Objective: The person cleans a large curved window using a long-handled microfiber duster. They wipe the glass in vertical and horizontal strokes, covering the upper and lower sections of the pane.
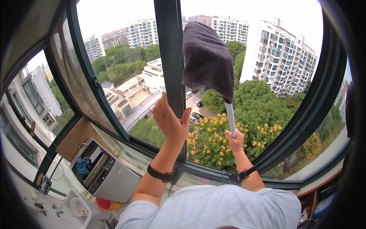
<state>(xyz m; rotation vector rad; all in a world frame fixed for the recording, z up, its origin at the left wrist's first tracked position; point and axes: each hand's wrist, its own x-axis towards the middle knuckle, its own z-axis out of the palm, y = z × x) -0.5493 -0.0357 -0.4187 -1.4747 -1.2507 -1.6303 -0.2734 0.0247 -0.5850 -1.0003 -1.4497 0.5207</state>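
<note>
My right hand [235, 141] grips a white pole [230, 117] near its lower end. Draped over the pole's top is a dark grey towel-like cloth [207, 57], which hides whatever head the pole has. The cloth stands up beside the dark upright bar of the window frame [169, 49], on its right. My left hand [172, 124] is raised in front of that bar, fingers stretched and thumb apart, holding nothing. Whether its fingertips touch the bar or the pane cannot be made out.
At the lower left stands a washing machine [118, 185] with its lid up and blue clothing inside. Beside it are a red bucket [103, 203] and a white sink [68, 198]. A wooden shelf [313, 202] holds things at lower right. Trees and tall buildings lie beyond the windows.
</note>
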